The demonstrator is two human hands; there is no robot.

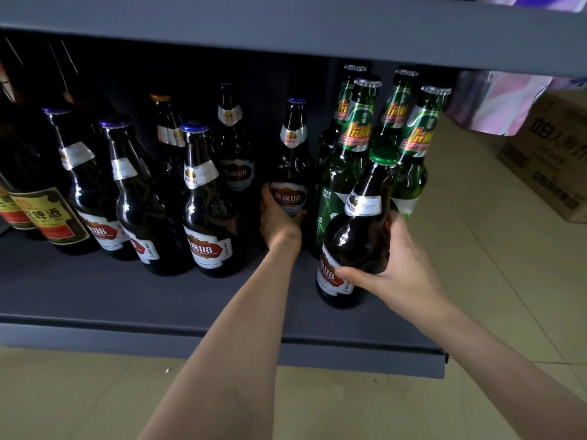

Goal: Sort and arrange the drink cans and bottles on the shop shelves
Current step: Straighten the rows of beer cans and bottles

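On the dark grey bottom shelf stand several brown U8 beer bottles with blue caps, such as one at the middle. My left hand grips the lower body of a blue-capped U8 bottle deeper in. My right hand holds a green-capped brown U8 bottle near the shelf's front right, tilted slightly. Behind it stand several green bottles with green and red labels.
Dark bottles with yellow and red labels stand at the far left. The upper shelf hangs low overhead. A cardboard box and pink packages sit on the tiled floor to the right.
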